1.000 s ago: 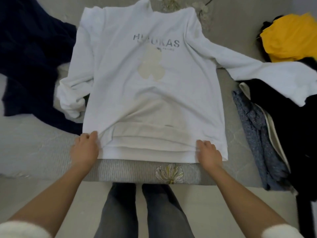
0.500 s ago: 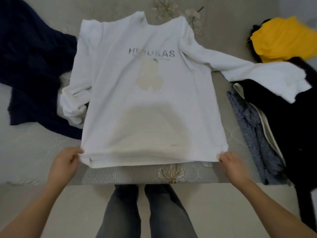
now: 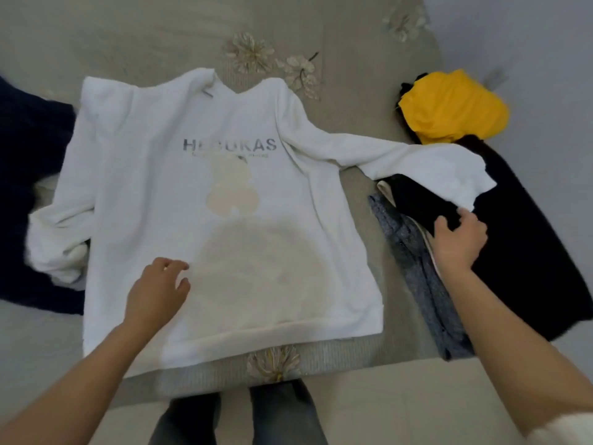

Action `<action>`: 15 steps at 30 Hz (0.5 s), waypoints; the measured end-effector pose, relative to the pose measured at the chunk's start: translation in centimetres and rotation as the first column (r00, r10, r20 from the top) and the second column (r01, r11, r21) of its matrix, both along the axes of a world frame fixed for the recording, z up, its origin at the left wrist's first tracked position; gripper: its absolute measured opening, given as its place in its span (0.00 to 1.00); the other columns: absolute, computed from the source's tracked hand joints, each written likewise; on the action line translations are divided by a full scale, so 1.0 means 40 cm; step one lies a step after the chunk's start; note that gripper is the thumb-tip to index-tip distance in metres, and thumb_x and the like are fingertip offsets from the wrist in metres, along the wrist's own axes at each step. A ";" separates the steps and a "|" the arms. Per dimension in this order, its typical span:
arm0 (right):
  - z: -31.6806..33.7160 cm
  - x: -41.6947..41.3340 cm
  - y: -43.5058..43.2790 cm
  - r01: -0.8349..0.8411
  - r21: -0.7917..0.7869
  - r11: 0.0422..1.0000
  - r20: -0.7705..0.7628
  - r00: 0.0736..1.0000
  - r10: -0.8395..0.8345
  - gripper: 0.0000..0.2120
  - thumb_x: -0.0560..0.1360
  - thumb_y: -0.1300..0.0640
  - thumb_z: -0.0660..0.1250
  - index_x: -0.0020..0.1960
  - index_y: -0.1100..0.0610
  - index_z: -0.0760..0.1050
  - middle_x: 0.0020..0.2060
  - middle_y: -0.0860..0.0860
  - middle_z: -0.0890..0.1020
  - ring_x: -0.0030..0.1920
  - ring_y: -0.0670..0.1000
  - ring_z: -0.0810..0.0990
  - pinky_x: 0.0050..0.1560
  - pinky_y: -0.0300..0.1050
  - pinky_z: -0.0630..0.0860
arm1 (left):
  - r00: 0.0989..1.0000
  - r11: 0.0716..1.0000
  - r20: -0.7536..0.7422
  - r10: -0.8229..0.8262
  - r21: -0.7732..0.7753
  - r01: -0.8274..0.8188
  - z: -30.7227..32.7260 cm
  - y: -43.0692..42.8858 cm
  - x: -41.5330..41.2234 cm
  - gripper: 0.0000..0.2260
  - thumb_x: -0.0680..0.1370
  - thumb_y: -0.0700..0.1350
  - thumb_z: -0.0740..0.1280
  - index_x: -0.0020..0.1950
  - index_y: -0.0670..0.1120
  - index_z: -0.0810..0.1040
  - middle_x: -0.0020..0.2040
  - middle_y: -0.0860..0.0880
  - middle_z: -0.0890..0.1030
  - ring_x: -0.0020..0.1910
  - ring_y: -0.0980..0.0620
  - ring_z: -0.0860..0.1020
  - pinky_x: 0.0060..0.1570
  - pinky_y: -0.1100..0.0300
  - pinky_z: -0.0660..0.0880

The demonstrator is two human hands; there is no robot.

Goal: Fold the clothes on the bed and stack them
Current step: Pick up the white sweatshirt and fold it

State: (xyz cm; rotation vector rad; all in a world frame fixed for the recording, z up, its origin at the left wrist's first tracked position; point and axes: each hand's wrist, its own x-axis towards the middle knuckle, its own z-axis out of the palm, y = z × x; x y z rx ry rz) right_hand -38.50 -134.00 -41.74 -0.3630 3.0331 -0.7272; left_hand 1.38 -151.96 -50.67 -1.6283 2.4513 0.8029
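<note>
Both hands are lifted off the hem since the earlier frame. Head view: white sweatshirt (image 3: 199,200) is spread flat on the bed (image 3: 353,46). Left hand (image 3: 157,295) is held unclenched over it; right hand (image 3: 459,239) is unclenched at the sleeve cuff (image 3: 462,184).

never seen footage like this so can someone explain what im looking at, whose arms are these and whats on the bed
There is no machine here. The camera sits on a person's head and looks down, so the arms are their own. A white sweatshirt lies spread flat on the bed. The left hand rests open on its lower front. The right hand reaches to the cuff of the sleeve, which lies over a black garment; whether it has a grip yet is unclear. Also there: a yellow garment, a grey one, and dark blue cloth at left.
</note>
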 end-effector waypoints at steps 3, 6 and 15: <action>0.031 -0.160 -0.046 0.222 -0.117 0.968 0.064 0.974 -0.216 0.28 0.76 0.53 0.63 0.72 0.60 0.59 0.68 0.62 0.65 0.68 0.61 0.64 0.64 0.52 0.65 | 0.992 0.986 -0.021 0.122 0.119 -0.118 -0.024 -0.021 -0.127 0.15 0.77 0.43 0.63 0.63 0.43 0.74 0.63 0.39 0.72 0.57 0.40 0.75 0.55 0.48 0.71; 0.012 -0.270 -0.062 0.406 -0.154 0.901 0.353 0.874 -0.334 0.36 0.74 0.51 0.66 0.74 0.59 0.51 0.71 0.59 0.63 0.68 0.60 0.66 0.65 0.53 0.67 | 0.980 0.961 -0.008 0.198 0.197 -0.193 -0.051 -0.027 -0.213 0.16 0.77 0.43 0.63 0.64 0.42 0.73 0.63 0.37 0.72 0.57 0.38 0.75 0.57 0.48 0.71; -0.066 -0.388 -0.079 0.628 -0.244 0.739 0.746 0.609 -0.270 0.09 0.74 0.60 0.67 0.39 0.56 0.68 0.32 0.52 0.72 0.11 0.42 0.64 0.17 0.27 0.60 | 0.969 0.934 -0.019 0.247 0.271 -0.233 -0.042 -0.018 -0.380 0.16 0.77 0.41 0.63 0.65 0.41 0.72 0.62 0.37 0.72 0.55 0.39 0.76 0.56 0.50 0.70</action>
